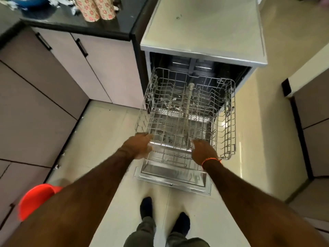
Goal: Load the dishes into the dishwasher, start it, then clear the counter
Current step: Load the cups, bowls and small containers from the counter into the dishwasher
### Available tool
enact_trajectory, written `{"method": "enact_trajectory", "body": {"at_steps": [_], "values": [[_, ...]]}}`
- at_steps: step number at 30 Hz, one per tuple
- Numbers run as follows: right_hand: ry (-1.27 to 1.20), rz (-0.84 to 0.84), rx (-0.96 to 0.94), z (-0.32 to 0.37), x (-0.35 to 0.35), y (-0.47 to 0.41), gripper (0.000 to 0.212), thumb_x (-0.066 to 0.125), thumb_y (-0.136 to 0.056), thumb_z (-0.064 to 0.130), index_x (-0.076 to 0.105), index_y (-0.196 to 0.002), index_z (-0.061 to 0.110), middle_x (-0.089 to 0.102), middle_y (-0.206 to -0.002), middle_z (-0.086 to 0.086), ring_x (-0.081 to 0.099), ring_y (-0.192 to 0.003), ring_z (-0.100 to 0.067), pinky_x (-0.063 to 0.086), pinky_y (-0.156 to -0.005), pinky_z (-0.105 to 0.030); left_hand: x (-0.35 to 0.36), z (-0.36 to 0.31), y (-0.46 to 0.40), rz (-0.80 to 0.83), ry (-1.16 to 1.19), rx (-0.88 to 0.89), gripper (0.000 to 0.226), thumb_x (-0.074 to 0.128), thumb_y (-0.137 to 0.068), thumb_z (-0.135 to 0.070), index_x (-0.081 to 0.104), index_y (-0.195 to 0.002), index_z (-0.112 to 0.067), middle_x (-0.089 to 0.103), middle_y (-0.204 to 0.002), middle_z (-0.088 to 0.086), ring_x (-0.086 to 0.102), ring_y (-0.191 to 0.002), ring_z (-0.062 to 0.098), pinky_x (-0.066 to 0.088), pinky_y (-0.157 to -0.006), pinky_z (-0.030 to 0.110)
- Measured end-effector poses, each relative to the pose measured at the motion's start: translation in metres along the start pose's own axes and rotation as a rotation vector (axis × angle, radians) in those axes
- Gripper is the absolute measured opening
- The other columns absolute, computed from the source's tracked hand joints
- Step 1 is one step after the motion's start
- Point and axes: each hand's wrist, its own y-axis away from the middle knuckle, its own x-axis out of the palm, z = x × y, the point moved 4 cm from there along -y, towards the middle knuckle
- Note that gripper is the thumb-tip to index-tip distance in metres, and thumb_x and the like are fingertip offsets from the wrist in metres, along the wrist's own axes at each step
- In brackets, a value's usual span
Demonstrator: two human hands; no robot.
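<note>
The dishwasher (204,32) stands open at twelve o'clock, door (172,177) dropped flat – its grey wire upper rack (187,111) pulled out over the door, level, no dishes in it

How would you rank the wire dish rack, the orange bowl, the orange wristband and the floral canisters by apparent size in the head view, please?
1. wire dish rack
2. floral canisters, cropped at the frame's top, and orange bowl, nearer and partly hidden: too close to rank.
3. orange wristband
</note>
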Motion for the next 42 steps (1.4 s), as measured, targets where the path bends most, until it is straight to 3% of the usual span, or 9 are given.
{"method": "enact_trajectory", "body": {"at_steps": [5, 7, 12, 23, 30, 37, 42], "values": [[-0.085, 0.063, -0.087, 0.086, -0.05, -0.006, 0.067, 0.054, -0.088, 0.014, 0.035, -0.152, 0.02, 0.06, -0.135, -0.015, 0.06, -0.118, -0.034, 0.051, -0.099, -0.044, -0.058, 0.02, 0.038, -0.06, 0.061, -0.053, 0.068, 0.056, -0.1, -0.037, 0.027, -0.159, -0.021, 0.026, -0.166, 0.006, 0.031, -0.149, 0.029, 0.033, -0.119, 0.045], [-0.085, 0.076, -0.113, 0.125, -0.065, -0.01, 0.067, 0.055, -0.09, 0.021, 0.032, -0.153, 0.022, 0.065, -0.127, -0.015, 0.063, -0.111, -0.034, 0.052, -0.095, -0.042, -0.083, 0.037, 0.05, -0.114, 0.089, -0.077, 0.07, 0.057, -0.099, -0.038, 0.026, -0.159, -0.021, 0.033, -0.163, 0.006, 0.036, -0.145, 0.03, 0.037, -0.116, 0.044], [-0.028, 0.006, -0.253, 0.23, -0.1, -0.026, 0.036, 0.054, -0.091, 0.02, 0.064, -0.126, 0.015, 0.065, -0.129, -0.012, 0.06, -0.118, -0.034, 0.048, -0.099, -0.041, -0.143, 0.096, 0.069, -0.272, 0.127, -0.073, 0.07, 0.06, -0.097, -0.043, 0.032, -0.157, -0.021, 0.042, -0.158, 0.004, 0.04, -0.142, 0.029, 0.04, -0.113, 0.043], [-0.169, -0.188, -0.185, 0.404, -0.146, -0.106, 0.044, 0.06, -0.093, 0.028, 0.059, -0.136, 0.017, 0.059, -0.14, -0.005, 0.055, -0.127, -0.025, 0.04, -0.107, -0.033, -0.258, 0.265, 0.06, -0.378, 0.16, 0.051, 0.07, 0.063, -0.097, -0.04, 0.035, -0.156, -0.017, 0.041, -0.159, 0.005, 0.037, -0.145, 0.027, 0.037, -0.117, 0.046], [-0.285, -0.222, -0.145, 0.446, -0.161, -0.16, 0.047, 0.063, -0.092, 0.028, 0.056, -0.138, 0.02, 0.057, -0.143, -0.004, 0.057, -0.126, -0.023, 0.044, -0.108, -0.039, -0.308, 0.322, 0.013, -0.362, 0.188, 0.075, 0.076, 0.066, -0.096, -0.039, 0.029, -0.158, -0.016, 0.034, -0.163, 0.007, 0.03, -0.15, 0.028, 0.033, -0.12, 0.048], [-0.397, -0.273, -0.071, 0.47, -0.198, -0.268, 0.055, 0.066, -0.089, 0.027, 0.052, -0.142, 0.018, 0.055, -0.143, -0.008, 0.058, -0.124, -0.027, 0.046, -0.107, -0.044, -0.391, 0.356, -0.077, -0.397, 0.165, 0.13, 0.082, 0.068, -0.095, -0.038, 0.024, -0.16, -0.014, 0.032, -0.163, 0.01, 0.03, -0.15, 0.03, 0.034, -0.119, 0.048], [-0.446, -0.322, -0.027, 0.48, -0.238, -0.338, 0.06, 0.068, -0.089, 0.025, 0.048, -0.145, 0.017, 0.058, -0.14, -0.007, 0.058, -0.123, -0.028, 0.045, -0.107, -0.041, -0.446, 0.361, -0.141, -0.391, 0.101, 0.223, 0.084, 0.068, -0.095, -0.039, 0.021, -0.16, -0.015, 0.029, -0.165, 0.006, 0.027, -0.151, 0.026, 0.03, -0.121, 0.044]]}}
